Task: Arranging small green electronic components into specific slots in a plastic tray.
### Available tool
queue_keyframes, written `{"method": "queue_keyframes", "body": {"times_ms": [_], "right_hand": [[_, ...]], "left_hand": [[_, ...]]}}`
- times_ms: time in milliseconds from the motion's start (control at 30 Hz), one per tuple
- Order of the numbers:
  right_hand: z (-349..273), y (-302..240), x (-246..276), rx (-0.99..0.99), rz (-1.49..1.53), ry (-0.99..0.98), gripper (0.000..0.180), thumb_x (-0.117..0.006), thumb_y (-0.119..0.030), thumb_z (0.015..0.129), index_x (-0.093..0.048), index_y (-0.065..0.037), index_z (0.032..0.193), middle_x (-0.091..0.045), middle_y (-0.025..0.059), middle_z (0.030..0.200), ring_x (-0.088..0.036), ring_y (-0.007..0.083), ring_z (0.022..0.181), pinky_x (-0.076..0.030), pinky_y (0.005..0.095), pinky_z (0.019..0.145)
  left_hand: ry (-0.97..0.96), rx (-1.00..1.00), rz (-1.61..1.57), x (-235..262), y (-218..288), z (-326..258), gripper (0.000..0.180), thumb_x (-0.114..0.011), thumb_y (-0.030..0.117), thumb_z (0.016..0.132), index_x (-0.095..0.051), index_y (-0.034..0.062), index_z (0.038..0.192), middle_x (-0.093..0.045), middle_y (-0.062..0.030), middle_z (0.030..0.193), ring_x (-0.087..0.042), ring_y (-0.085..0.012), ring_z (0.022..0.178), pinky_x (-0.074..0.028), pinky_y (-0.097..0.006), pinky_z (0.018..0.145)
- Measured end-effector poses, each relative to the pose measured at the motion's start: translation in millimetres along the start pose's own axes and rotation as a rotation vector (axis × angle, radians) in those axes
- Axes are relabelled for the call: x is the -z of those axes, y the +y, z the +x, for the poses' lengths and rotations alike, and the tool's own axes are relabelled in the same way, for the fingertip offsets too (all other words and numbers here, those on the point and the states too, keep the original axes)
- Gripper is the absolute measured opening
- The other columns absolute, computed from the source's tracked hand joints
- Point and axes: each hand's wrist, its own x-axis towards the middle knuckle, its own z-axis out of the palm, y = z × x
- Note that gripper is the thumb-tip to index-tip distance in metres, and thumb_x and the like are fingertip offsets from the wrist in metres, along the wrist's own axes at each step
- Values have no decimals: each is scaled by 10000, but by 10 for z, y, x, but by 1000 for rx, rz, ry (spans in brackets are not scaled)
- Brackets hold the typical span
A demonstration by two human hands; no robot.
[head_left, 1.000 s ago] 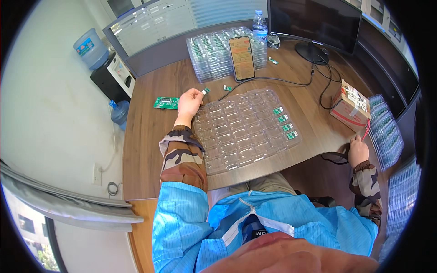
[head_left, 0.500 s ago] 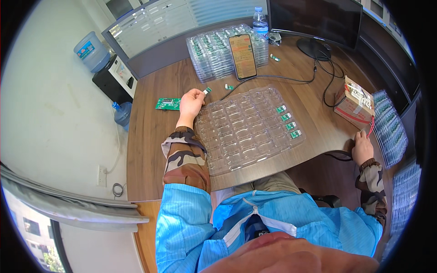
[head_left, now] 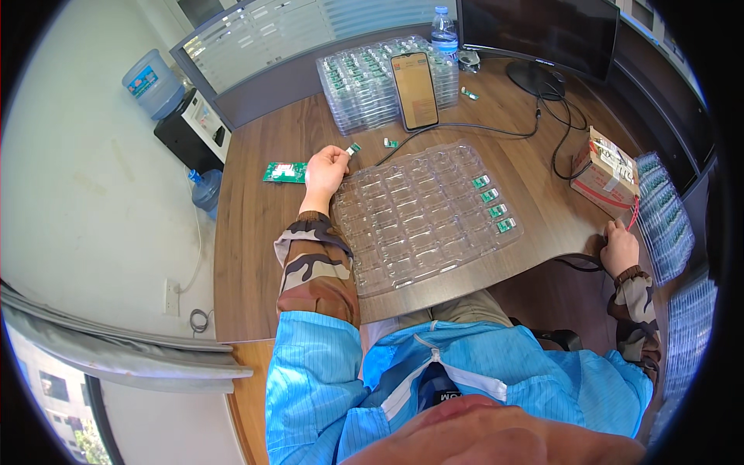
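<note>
My left hand pinches a small green circuit board above the far left corner of a clear plastic tray. Beside that hand lies a larger green circuit board with a lit, reddish-white display, partly hidden by the hand. Down the tray's right column sit several small green boards; its other pockets hold nothing I can see. My right hand is closed at the desk's right edge, on thin red wires beside a cardboard box. Its fingertips are partly hidden.
Stacked clear trays of boards stand at the back, a phone leaning against them. Two loose small boards lie nearby. A black cable crosses the desk toward the monitor. More filled trays are at the right.
The larger board's display has gone from dark segments to a brighter reddish-white glow. The phone's screen looks plainer. Both hands keep nearly the same places; the view has shifted slightly.
</note>
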Motion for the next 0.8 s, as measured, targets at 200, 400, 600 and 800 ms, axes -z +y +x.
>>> {"method": "queue_keyframes", "body": {"times_ms": [200, 400, 600, 800], "right_hand": [[27, 57, -43, 12, 6, -46, 150, -503, 40, 584, -477, -44, 706, -508, 129, 760, -543, 329, 648, -433, 407, 593], [-17, 130, -8, 43, 171, -94, 186, -470, 41, 611, -453, -33, 781, -462, 155, 845, -501, 347, 771, -414, 415, 676], [30, 256, -112, 63, 218, -196, 225, -440, 48, 628, -425, -17, 843, -418, 176, 908, -462, 366, 844, -392, 430, 718], [32, 313, -202, 36, 165, -192, 228, -451, 42, 622, -421, -4, 843, -421, 182, 904, -471, 364, 840, -395, 429, 716]], "left_hand": [[3, -3, 11, -3, -6, -9, 155, -543, 212, 725, -590, 65, 721, -582, -10, 572, -526, -95, 527, -400, -242, 524], [0, -10, 15, -5, -25, 4, 159, -544, 218, 723, -590, 66, 722, -584, -12, 574, -535, -103, 535, -403, -248, 530], [-11, -17, 15, -6, -58, 25, 148, -545, 211, 721, -592, 71, 722, -584, -9, 571, -533, -100, 532, -399, -246, 528], [2, -28, 17, -22, -75, 37, 148, -548, 205, 722, -592, 64, 728, -582, -8, 566, -536, -101, 529, -402, -246, 527]]}}
